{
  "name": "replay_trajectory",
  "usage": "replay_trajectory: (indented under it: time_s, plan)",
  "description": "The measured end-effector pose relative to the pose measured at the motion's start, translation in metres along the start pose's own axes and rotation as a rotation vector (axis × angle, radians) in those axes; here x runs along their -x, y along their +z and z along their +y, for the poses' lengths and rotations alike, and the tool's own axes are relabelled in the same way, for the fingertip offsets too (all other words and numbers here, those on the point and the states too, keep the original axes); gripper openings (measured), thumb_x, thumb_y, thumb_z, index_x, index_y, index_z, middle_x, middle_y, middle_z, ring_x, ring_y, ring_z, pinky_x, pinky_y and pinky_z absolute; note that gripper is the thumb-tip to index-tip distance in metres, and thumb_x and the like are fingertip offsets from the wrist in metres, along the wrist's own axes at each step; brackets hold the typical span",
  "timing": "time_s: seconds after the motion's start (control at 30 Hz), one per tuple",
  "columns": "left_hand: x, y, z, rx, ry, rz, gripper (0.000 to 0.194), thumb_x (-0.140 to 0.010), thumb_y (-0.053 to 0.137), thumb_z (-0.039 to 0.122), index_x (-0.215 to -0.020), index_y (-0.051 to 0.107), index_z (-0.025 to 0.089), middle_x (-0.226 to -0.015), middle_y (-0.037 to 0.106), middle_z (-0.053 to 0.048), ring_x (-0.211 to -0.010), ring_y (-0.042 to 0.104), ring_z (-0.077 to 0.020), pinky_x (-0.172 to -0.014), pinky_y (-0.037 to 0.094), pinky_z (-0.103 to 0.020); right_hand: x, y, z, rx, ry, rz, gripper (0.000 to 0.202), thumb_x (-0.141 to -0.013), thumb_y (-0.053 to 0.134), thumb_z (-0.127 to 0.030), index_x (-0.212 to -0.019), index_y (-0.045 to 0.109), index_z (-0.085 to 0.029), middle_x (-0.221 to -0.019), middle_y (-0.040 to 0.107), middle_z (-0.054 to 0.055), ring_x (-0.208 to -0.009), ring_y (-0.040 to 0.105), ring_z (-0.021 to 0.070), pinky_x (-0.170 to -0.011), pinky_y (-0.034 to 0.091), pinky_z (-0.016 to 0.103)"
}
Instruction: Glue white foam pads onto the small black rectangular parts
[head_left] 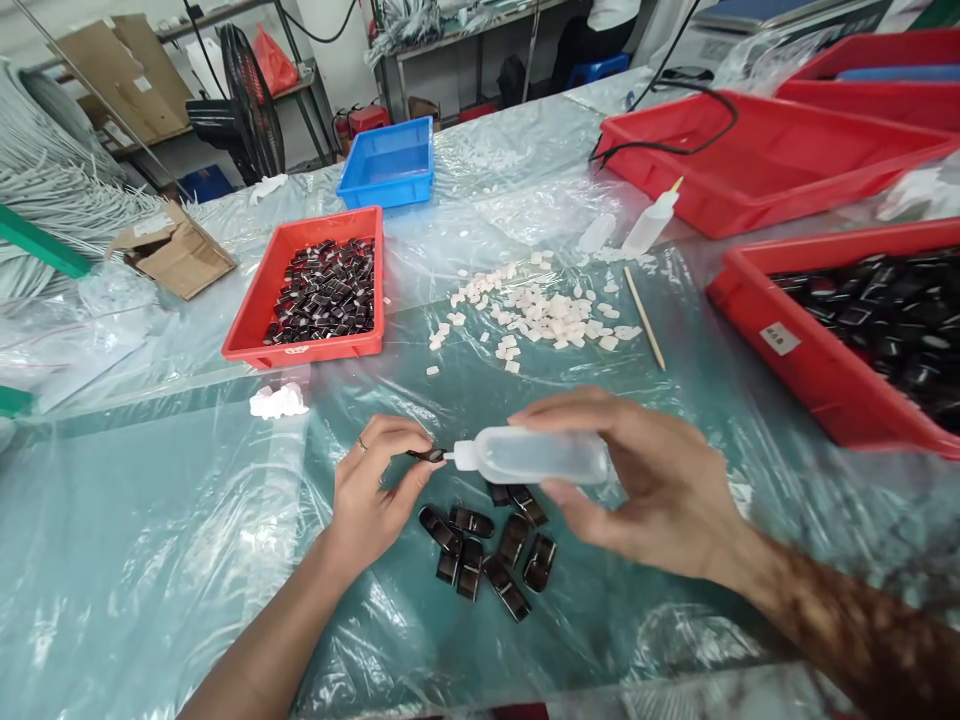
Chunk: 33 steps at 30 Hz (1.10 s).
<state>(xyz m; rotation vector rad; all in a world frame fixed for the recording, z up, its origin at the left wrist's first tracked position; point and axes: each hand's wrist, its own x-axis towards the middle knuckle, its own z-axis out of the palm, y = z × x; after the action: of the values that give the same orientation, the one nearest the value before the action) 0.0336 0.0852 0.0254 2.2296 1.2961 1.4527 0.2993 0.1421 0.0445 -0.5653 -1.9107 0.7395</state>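
Bottle [540, 456], translucent and slim-tipped, is clamped in right fingers [577, 510]; left fingers [409, 490] pinch a dark piece [430, 455].

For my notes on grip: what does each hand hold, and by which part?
Right hand: a translucent bottle, by its body. Left hand: a small dark piece, pinched behind the end facing the bottle.
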Motion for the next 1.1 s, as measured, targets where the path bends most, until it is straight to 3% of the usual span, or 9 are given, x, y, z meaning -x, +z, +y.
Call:
replay_trajectory:
  time_s: [0.17,0.3,0.4,0.53,0.67,0.73,0.87,0.97,1.1]
  plan:
    - [0.0,-0.001,-0.003,-0.017,-0.037,0.005,0.019,-0.099,0.076,0.011,-0.108,0.066,0.025,-0.094,0.074,0.0,-0.089,0.073,-0.0164,-0.08,0.06,-0.028,-0.015,-0.012,0.03,-0.654,0.516,0.103,0.026,-0.087,0.085,-0.032,-0.11,0.074,-0.035,-0.103,0.079,0.0,-0.074,0.078,0.0174,-0.069,0.067,0.033]
    - [0.0,-0.002,-0.007,-0.059,-0.047,0.01,0.017,-0.1,0.076,0.014,-0.106,0.065,0.026,-0.094,0.074,0.0,-0.087,0.074,-0.016,-0.079,0.06,-0.027,-0.017,-0.008,0.061,-0.633,0.657,0.021,0.05,-0.083,0.087,-0.044,-0.126,0.065,-0.029,-0.106,0.079,0.005,-0.097,0.081,0.0252,-0.09,0.067,0.041]
    - [0.001,-0.004,-0.01,-0.071,-0.064,0.02,0.015,-0.1,0.074,0.017,-0.105,0.064,0.027,-0.095,0.074,0.001,-0.084,0.074,-0.0159,-0.076,0.06,-0.027,-0.013,0.006,0.082,-0.445,0.644,-0.065,0.049,-0.082,0.087,-0.045,-0.119,0.061,-0.026,-0.116,0.079,0.009,-0.113,0.079,0.0303,-0.1,0.063,0.046]
    - [0.003,-0.006,-0.017,-0.103,-0.095,0.015,0.011,-0.102,0.072,0.021,-0.103,0.064,0.028,-0.096,0.075,0.002,-0.08,0.072,-0.0161,-0.076,0.06,-0.029,-0.012,0.02,0.097,-0.305,0.571,-0.145,0.046,-0.075,0.093,-0.037,-0.109,0.064,-0.025,-0.116,0.077,0.008,-0.111,0.078,0.0306,-0.101,0.062,0.048]
    - [0.003,-0.008,-0.022,-0.129,-0.101,0.026,0.008,-0.101,0.071,0.025,-0.102,0.064,0.028,-0.096,0.075,0.001,-0.076,0.07,-0.0171,-0.075,0.061,-0.031,-0.022,0.002,0.103,-0.197,0.459,-0.207,0.054,-0.068,0.098,-0.036,-0.112,0.07,-0.023,-0.112,0.078,0.006,-0.107,0.077,0.0275,-0.1,0.063,0.046]
    - [0.001,-0.008,-0.021,-0.138,-0.091,0.036,0.007,-0.101,0.07,0.026,-0.101,0.064,0.028,-0.093,0.076,0.001,-0.075,0.07,-0.0183,-0.073,0.061,-0.032,-0.03,-0.016,0.107,-0.159,0.396,-0.206,0.056,-0.077,0.095,-0.043,-0.121,0.069,-0.021,-0.111,0.077,0.006,-0.103,0.077,0.0243,-0.095,0.065,0.043]
    - [-0.002,-0.008,-0.017,-0.15,-0.062,0.042,0.007,-0.099,0.069,0.027,-0.099,0.064,0.031,-0.09,0.077,0.002,-0.071,0.071,-0.0205,-0.069,0.063,-0.035,-0.038,-0.035,0.115,-0.015,0.294,-0.145,0.034,-0.106,0.07,-0.048,-0.12,0.07,-0.017,-0.105,0.075,0.004,-0.086,0.073,0.0155,-0.076,0.065,0.032]
    - [-0.003,-0.006,-0.018,-0.133,-0.05,0.045,0.007,-0.098,0.07,0.03,-0.098,0.065,0.034,-0.09,0.078,0.003,-0.069,0.073,-0.0226,-0.066,0.064,-0.037,-0.039,-0.02,0.119,0.143,0.256,-0.161,0.028,-0.107,0.07,-0.044,-0.111,0.072,-0.017,-0.104,0.075,0.003,-0.082,0.071,0.0136,-0.074,0.064,0.03]
    - [0.0,-0.001,-0.027,-0.111,-0.062,0.043,0.007,-0.096,0.073,0.036,-0.099,0.067,0.038,-0.092,0.079,0.005,-0.066,0.073,-0.022,-0.066,0.064,-0.036,-0.04,0.003,0.124,0.347,0.281,-0.228,0.026,-0.105,0.072,-0.041,-0.113,0.073,-0.016,-0.111,0.076,0.005,-0.097,0.073,0.0184,-0.088,0.065,0.039]
